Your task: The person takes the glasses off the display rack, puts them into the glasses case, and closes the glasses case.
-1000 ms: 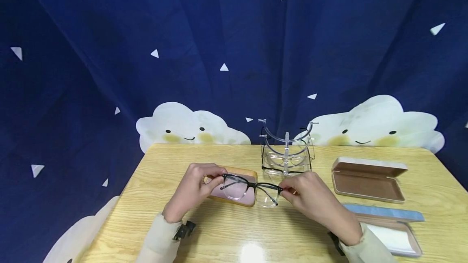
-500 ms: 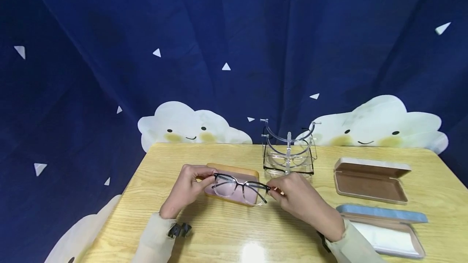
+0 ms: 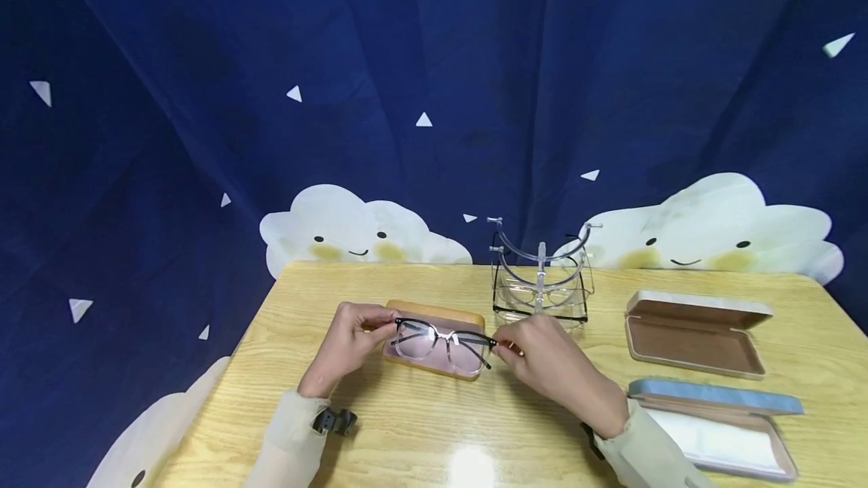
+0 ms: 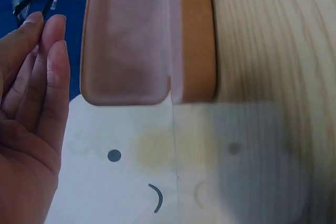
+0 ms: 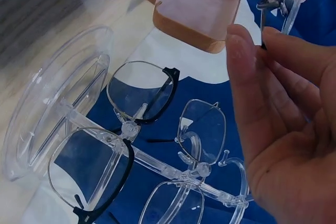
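Observation:
A pair of glasses [image 3: 444, 337] with black upper rims and clear lower rims is held level between both hands, temples folded in behind the lenses. My left hand [image 3: 349, 345] pinches its left end between thumb and fingers. At the opposite end, thumb and fingers of my right hand [image 3: 549, 358] grip the corner by the hinge. Directly under the glasses lies an opened orange glasses case [image 3: 441, 313] with pink lining, which the lenses overlap in the head view. The left wrist view shows the bare lining [image 4: 126, 35] inside the case.
Behind my right hand stands a clear display rack [image 3: 541, 269] carrying several glasses. To the right lie an opened brown-lined case [image 3: 692, 345] and, nearer, a blue-lidded case [image 3: 715, 396] with a white cloth [image 3: 719, 439] in it. A dark blue curtain [image 3: 380, 59] hangs behind the table.
Both hands have carried the glasses leftward, from partly beside the orange case to over its pink lining. The head view has shifted slightly.

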Demonstrator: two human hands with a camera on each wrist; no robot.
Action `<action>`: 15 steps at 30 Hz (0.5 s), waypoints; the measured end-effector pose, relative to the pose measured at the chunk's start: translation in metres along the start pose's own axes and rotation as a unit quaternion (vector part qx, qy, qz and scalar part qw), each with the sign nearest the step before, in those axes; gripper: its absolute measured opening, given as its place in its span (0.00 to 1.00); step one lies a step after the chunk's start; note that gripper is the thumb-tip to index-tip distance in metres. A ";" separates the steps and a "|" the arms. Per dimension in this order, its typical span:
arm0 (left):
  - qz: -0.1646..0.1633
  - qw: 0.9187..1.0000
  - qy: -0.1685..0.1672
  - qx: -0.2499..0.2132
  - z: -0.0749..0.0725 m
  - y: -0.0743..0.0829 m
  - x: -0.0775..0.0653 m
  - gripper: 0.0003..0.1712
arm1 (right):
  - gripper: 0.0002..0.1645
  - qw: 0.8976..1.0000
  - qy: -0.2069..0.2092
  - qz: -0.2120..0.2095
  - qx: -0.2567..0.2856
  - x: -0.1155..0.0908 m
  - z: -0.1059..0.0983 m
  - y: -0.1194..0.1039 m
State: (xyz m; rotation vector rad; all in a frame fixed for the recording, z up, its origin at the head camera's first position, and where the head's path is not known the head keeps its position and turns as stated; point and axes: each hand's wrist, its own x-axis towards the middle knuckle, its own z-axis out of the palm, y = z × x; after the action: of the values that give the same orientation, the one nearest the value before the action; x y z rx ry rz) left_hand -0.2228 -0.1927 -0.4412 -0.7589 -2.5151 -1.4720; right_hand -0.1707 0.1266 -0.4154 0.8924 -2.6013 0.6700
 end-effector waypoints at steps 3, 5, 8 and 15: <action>-0.006 1.000 -0.006 0.009 -0.002 -0.005 0.001 0.07 | 0.09 1.000 -0.009 0.001 -0.016 0.005 0.005 0.001; -0.012 1.000 -0.013 0.021 -0.002 -0.008 0.002 0.07 | 0.12 1.000 -0.014 0.004 -0.024 0.007 0.009 0.002; -0.016 0.998 -0.028 0.053 -0.003 -0.011 0.003 0.07 | 0.13 0.999 -0.019 0.014 -0.036 0.009 0.017 0.003; -0.032 0.989 -0.035 0.140 0.001 -0.020 0.004 0.07 | 0.05 0.996 -0.025 0.052 -0.070 0.017 0.033 0.001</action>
State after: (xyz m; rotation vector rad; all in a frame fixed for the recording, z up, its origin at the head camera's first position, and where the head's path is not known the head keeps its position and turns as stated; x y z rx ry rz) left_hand -0.2356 -0.1985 -0.4563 -0.6965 -2.7418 -1.0897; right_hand -0.1881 0.1016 -0.4365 0.7448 -2.7167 0.4896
